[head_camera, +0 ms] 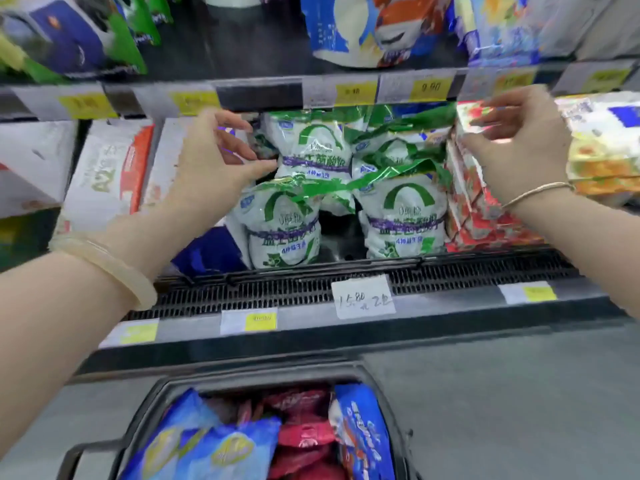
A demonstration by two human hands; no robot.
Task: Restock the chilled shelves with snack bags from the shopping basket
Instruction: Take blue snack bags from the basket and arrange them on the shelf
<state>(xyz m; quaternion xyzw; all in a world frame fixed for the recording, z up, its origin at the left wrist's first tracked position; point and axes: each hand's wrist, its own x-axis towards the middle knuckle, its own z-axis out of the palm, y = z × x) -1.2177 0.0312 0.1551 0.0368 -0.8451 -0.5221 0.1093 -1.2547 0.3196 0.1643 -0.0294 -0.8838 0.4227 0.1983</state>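
Note:
Several green-and-white snack bags (313, 150) are stacked on the chilled shelf (311, 296) in the middle of the view. My left hand (218, 161) hovers at the left edge of the upper left bag, fingers spread, thumb tip touching the bag. At the right of the stack, my right hand (519, 143) has its fingers loosely curled and apart in front of the red-and-white cartons (467, 202), holding nothing. Below, the dark shopping basket (242, 375) holds blue bags (207, 445) and red bags (304, 438).
White and orange boxes (107, 174) stand left of the bags, yellow-patterned packs (602, 150) at the far right. Above is a shelf with a price-tag rail (353, 91) and larger packs. A handwritten price card (363, 296) sits on the vent grille. Grey floor lies right of the basket.

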